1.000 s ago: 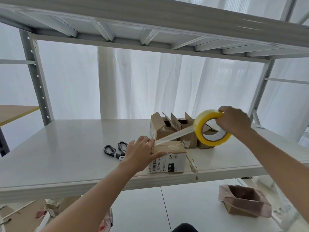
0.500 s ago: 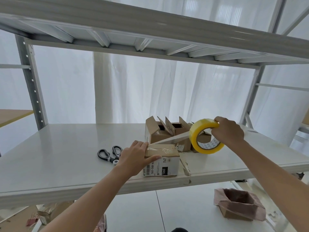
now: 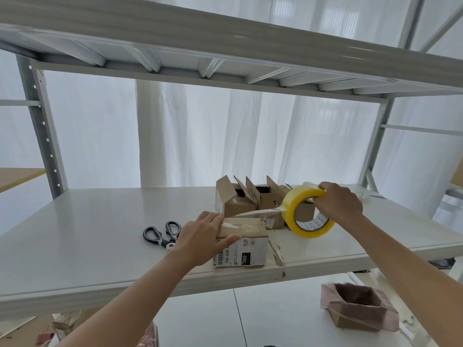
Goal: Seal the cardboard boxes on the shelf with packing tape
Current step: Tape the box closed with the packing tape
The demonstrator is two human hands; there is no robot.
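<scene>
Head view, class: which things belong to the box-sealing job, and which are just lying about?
In the job: yellow roll of packing tape in right hand; small closed cardboard box held by left hand; open brown cardboard boxes behind; black-handled scissors, likely cutters.
Lying about: torn pink-lined box below the shelf.

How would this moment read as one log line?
left hand holds box | right hand grips tape roll | strip spans roll to box

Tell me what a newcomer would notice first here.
The yellow tape roll in the right hand, right of centre over the shelf, its strip stretched to the closed box that the left hand holds at the front edge. Open boxes stand behind; black scissors lie left of that hand.
</scene>
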